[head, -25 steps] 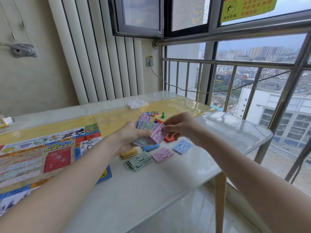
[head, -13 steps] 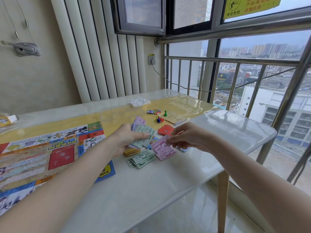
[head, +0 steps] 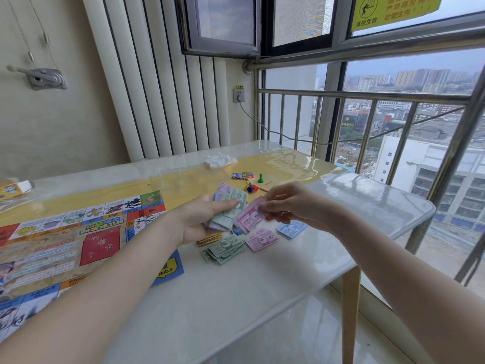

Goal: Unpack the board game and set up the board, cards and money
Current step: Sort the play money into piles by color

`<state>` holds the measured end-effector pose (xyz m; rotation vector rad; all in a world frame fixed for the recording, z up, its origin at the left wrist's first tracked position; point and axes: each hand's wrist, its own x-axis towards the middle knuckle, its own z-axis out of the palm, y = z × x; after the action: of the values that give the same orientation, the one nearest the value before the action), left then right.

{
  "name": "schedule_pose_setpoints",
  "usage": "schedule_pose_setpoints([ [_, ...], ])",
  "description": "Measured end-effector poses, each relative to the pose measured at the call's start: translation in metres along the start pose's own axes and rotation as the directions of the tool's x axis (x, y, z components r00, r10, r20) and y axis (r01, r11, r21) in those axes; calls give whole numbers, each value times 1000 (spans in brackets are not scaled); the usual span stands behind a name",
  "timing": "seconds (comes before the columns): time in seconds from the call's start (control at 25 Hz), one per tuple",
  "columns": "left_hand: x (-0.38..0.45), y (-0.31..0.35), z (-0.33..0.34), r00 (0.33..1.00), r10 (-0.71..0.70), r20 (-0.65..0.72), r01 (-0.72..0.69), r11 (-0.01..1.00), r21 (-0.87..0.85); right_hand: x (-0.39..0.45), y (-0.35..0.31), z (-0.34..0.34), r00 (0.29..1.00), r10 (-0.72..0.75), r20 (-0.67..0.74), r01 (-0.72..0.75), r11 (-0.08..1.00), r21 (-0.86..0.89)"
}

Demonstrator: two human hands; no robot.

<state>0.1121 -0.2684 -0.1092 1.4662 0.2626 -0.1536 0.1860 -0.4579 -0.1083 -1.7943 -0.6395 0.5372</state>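
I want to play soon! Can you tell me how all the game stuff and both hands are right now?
Left hand: grips a fanned stack of mixed notes.
Right hand: pinches a pink note.
Game board: unfolded flat.
Green pile: on the table.
Pink pile: flat.
Blue note: flat.
Green pawn: upright.

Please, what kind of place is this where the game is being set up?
Probably an enclosed balcony high up in an apartment building: a metal railing behind large windows, a city skyline far below, and a yellow warning sign on the glass.
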Motion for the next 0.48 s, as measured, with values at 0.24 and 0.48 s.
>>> schedule_pose_setpoints([
  [0.24, 5, -3, 12, 998, 29, -51, -30, 999, -17, 6, -2, 11, 986, -97, -136, 69, 978, -196],
  [0.48, 6, -4, 6, 991, 48, -124, -51, 998, -24, 3, 0, 9, 989, 7, -147, -24, 993, -113],
])
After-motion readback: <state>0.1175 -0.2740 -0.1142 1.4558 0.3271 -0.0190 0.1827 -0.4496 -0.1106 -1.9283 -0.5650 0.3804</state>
